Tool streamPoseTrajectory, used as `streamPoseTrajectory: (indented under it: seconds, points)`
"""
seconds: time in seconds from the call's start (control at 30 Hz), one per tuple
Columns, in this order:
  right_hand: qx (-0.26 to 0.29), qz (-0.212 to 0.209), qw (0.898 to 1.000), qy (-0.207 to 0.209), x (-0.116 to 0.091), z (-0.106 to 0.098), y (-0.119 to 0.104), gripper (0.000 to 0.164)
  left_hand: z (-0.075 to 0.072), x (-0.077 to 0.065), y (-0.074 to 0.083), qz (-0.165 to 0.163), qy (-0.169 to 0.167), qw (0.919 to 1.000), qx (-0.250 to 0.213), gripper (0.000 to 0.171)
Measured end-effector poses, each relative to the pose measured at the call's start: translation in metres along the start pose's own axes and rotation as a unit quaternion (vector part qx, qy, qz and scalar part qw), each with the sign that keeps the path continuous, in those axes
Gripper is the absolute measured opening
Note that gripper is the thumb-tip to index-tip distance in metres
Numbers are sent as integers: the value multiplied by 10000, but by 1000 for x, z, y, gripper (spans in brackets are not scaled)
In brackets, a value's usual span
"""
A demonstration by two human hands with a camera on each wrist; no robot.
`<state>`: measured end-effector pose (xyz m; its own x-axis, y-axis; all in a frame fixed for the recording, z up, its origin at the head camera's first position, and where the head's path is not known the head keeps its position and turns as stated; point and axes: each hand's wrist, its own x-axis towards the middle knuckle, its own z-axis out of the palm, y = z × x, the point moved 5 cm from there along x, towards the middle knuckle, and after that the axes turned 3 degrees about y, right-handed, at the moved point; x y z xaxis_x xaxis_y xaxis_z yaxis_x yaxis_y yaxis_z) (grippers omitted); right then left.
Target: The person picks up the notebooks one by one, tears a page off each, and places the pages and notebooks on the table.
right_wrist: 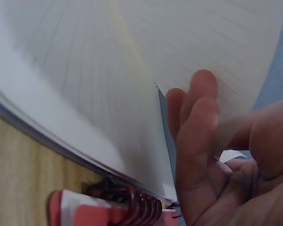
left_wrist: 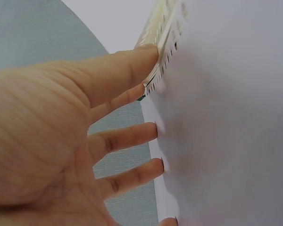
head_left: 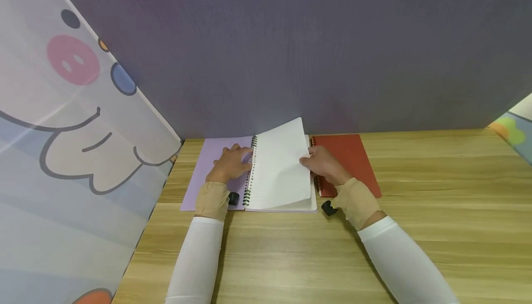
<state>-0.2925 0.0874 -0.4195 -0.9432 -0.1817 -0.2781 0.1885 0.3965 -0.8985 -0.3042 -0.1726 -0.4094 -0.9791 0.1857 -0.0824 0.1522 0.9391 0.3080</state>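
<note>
A spiral notebook lies open, its lilac cover (head_left: 197, 174) folded out to the left and its white lined page (head_left: 278, 170) raised at the right side. My right hand (head_left: 326, 164) pinches the page's right edge between thumb and fingers. In the right wrist view, the fingertips (right_wrist: 203, 87) lie against the page's lined underside. On the lilac cover rests my left hand (head_left: 230, 163), fingers spread and fairly straight. Its thumb (left_wrist: 141, 61) touches the punched edge by the spiral binding (head_left: 246, 197) in the left wrist view, and the fingertips press the cover.
A red spiral notebook (head_left: 349, 161) lies right beside the open one, partly under my right hand and wrist. Behind both rises a dark grey panel (head_left: 291, 54). A cartoon-printed wall (head_left: 75, 133) borders the wooden table (head_left: 282, 258) at left.
</note>
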Motion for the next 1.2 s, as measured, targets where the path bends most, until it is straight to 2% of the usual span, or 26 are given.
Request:
streamPoseTrajectory:
  seconds: [0.13,0.33,0.6,0.83,1.03,1.2]
  points:
    - [55,50,9999,-125,0,2,1,30,-2,-1,2,-1,20,10000,21,54]
    - [692,-26,9973,-264,2,2,1,33,-3,-2,5,-80,89,9999,-34,53]
    - [1546,-99,9864,-557,0,2,-3,38,-1,1,4,-247,201,9994,-136,31]
    - [1571,-82,9854,-653,1,2,-4,38,0,2,4,-329,236,9987,-302,30]
    - [1378,-103,9880,-696,1,3,-4,36,3,6,-1,-443,247,9983,-291,42]
    - [1183,-138,9903,-719,1,4,-3,36,5,7,-1,-399,83,9991,-143,50]
